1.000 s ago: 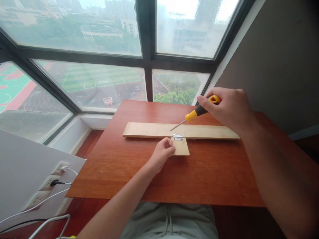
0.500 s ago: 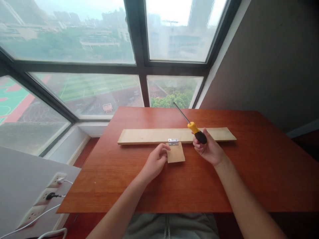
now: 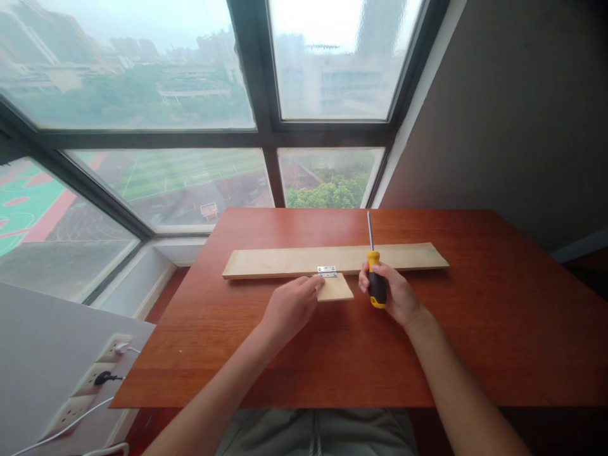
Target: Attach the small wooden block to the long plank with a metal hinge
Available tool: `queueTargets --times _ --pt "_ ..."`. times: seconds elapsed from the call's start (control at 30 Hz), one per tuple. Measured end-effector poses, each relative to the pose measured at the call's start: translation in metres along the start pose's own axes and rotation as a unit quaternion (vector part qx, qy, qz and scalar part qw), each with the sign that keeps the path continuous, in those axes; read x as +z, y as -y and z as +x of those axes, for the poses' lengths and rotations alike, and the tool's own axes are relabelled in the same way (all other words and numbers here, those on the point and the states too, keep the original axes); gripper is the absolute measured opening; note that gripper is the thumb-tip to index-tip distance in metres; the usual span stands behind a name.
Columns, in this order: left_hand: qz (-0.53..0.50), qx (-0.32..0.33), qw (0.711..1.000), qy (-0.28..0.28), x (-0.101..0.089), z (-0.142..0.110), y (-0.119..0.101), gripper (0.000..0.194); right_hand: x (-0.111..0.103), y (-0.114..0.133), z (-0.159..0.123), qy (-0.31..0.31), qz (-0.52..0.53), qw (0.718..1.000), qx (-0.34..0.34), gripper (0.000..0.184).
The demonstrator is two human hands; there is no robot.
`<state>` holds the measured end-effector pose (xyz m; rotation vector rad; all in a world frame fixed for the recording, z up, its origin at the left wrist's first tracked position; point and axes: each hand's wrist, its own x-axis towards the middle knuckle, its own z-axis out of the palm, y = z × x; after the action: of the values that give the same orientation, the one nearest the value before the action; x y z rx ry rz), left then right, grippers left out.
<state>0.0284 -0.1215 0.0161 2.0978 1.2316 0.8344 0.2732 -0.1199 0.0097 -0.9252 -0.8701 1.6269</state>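
Observation:
A long pale wooden board (image 3: 275,259) lies crosswise on the table. A silver metal hinge (image 3: 327,271) joins its near edge to a small square wooden piece (image 3: 336,289). My left hand (image 3: 294,304) pinches the left edge of that small piece, thumb on top near the hinge; the fingers beneath are partly hidden. The piece appears tilted, its near edge lifted off the tabletop. To the right, my right hand (image 3: 396,291) is closed round a yellow and black screwdriver (image 3: 377,285), its shaft pointing up and away over the board.
The reddish-brown table (image 3: 213,373) stands against framed windows (image 3: 327,136). A dark wall (image 3: 503,114) rises at right. Wall sockets (image 3: 92,380) with plugs and white cables are at lower left, beside the table's edge.
My left hand has taken hold of the small wooden piece and tipped its near edge up. The screwdriver has turned from leaning left to nearly upright in my right hand.

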Motion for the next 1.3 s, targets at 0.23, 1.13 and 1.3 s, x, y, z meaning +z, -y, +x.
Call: queueTargets --times 0.23,1.13,1.3 --pt "0.102 0.012 0.993 -0.048 -0.011 0.041 0.002 0.018 -0.004 -0.006 0.006 -0.066 -0.034 0.997 0.020 0.023" --pt "-0.022 0.048 0.997 -0.060 -0.016 0.049 -0.001 0.011 -0.005 -0.011 0.011 -0.077 -0.082 0.993 0.038 0.028" --pt "0.028 0.113 0.992 0.053 -0.015 0.015 -0.004 0.010 -0.005 -0.011 0.010 -0.074 -0.086 0.993 0.034 0.027"
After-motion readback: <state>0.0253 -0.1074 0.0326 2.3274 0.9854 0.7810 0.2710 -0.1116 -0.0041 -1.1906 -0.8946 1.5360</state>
